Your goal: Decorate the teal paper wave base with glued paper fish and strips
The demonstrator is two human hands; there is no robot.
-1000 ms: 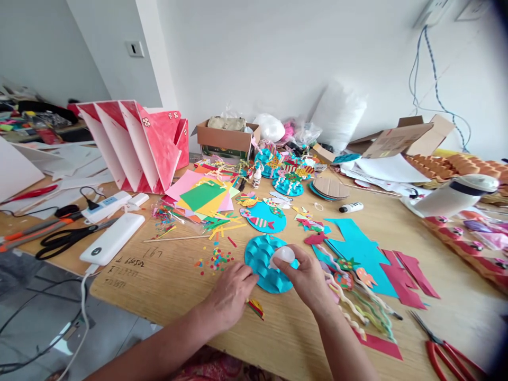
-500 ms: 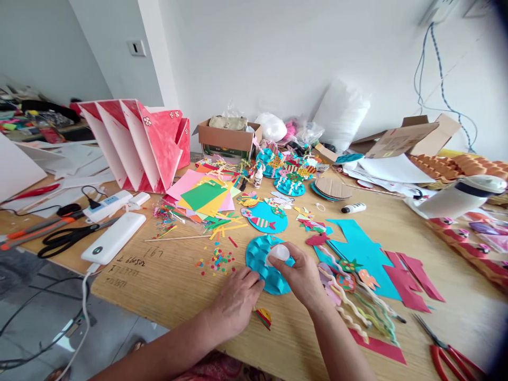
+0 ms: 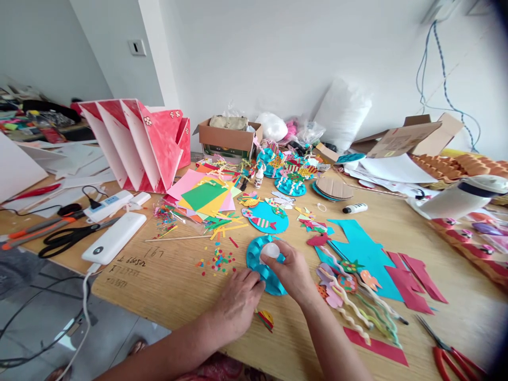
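My right hand (image 3: 291, 267) pinches a small white bottle (image 3: 270, 252), its round base turned up toward me, over a blue round disc (image 3: 254, 246) covered with raised paper folds. The bottle's tip is hidden. At the disc's lower left edge, my left hand (image 3: 240, 296) has its fingers curled and pressed onto the rim. By its wrist lies a small striped paper fish (image 3: 265, 319), yellow, red and green. Just beyond the folded disc is a flat blue disc (image 3: 257, 225) with paper fish on it. Coloured confetti dots (image 3: 222, 259) are scattered on the left.
Stacked coloured paper (image 3: 202, 196), black scissors (image 3: 67, 238) and a white power bank (image 3: 115, 238) are on the left. To the right lie blue paper offcuts (image 3: 365, 254), twisted yarn strands (image 3: 353, 307) and red-handled scissors (image 3: 450, 352). Finished blue fish pieces (image 3: 289, 185) stand at the back.
My right hand has moved the bottle slightly left across the folded disc. My left hand stays nearly still at the disc's edge.
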